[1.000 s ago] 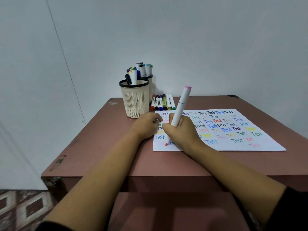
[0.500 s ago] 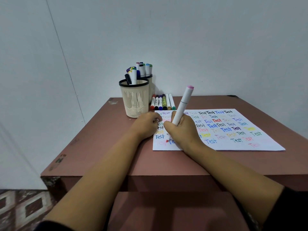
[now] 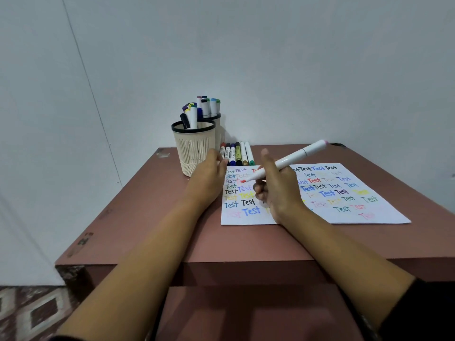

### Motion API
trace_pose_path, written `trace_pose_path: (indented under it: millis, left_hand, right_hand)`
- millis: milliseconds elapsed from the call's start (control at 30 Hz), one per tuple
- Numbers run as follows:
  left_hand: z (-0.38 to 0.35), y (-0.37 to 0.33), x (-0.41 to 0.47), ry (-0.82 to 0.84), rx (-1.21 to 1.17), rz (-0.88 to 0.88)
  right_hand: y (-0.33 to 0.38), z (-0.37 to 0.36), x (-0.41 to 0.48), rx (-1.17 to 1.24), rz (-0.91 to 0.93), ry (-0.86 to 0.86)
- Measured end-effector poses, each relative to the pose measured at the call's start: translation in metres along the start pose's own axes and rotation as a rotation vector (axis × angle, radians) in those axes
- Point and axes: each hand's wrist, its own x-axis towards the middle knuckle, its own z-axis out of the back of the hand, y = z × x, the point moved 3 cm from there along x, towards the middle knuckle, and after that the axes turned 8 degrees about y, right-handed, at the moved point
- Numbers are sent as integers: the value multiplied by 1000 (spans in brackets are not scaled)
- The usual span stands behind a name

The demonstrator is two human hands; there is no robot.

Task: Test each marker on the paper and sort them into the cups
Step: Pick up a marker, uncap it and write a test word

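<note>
The only view is from the head, looking down over both forearms. A reddish-brown table (image 3: pixel 147 217) is pushed against a plain pale grey wall, and a strip of patterned floor tile (image 3: pixel 29 313) shows at the lower left.

One sheet of white paper (image 3: pixel 344 215) lies flat on the right half of the table, covered in rows of the word "Test" in many colours. Two cream mesh cups with black rims stand at the back left. The front cup (image 3: pixel 194 148) is just ahead of the rear cup (image 3: pixel 218 130), and both hold upright markers bunched too closely to count. Six markers (image 3: pixel 237 153) lie side by side in a row between the cups and the paper's far edge.

The right hand (image 3: pixel 278 190) pinches one white marker (image 3: pixel 293 158) with its forefinger sticking up. The reddish tip points left over the sheet and the pink-capped end points up to the right. The left hand (image 3: pixel 209 173) rests by the paper's left edge, knuckles up. I cannot tell whether it holds anything.

Half a second ago the marker stood nearly upright with its tip down at the sheet's lower-left corner. Now it is tipped low with the tip further up the page. The left hand has slid towards the front cup. A faint pink "Test" now shows in the corner where the hands were.
</note>
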Motion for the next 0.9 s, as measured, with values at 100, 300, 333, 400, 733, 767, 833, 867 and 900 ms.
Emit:
trace_pose_path:
  millis: [100,300,333,400,733,767,833,867,900]
  left_hand:
    - [-1,-3,-1,22,-53,-27]
    - [-8,-5,0,139,-35,-73]
    - [-9,-4,0,147,-13,-88]
    - [-10,-2,0,159,-8,-105]
    - [-11,6,8,144,2,-59]
    - [-11,6,7,141,5,-59]
    - [-11,5,7,141,16,-68]
    - [-11,5,7,143,20,-74]
    - [-11,5,6,143,21,-80]
  right_hand:
    - [6,5,3,-40,16,-11]
    - [24,14,23,-138,54,23]
    - [25,16,28,-159,56,33]
    - [23,18,34,-182,47,52]
    - [3,19,42,-124,-8,119]
    - [3,19,43,-124,-9,115]
    - [2,20,43,-125,-10,109]
    - [2,20,43,-125,-9,110]
    - [2,20,43,-126,-8,112]
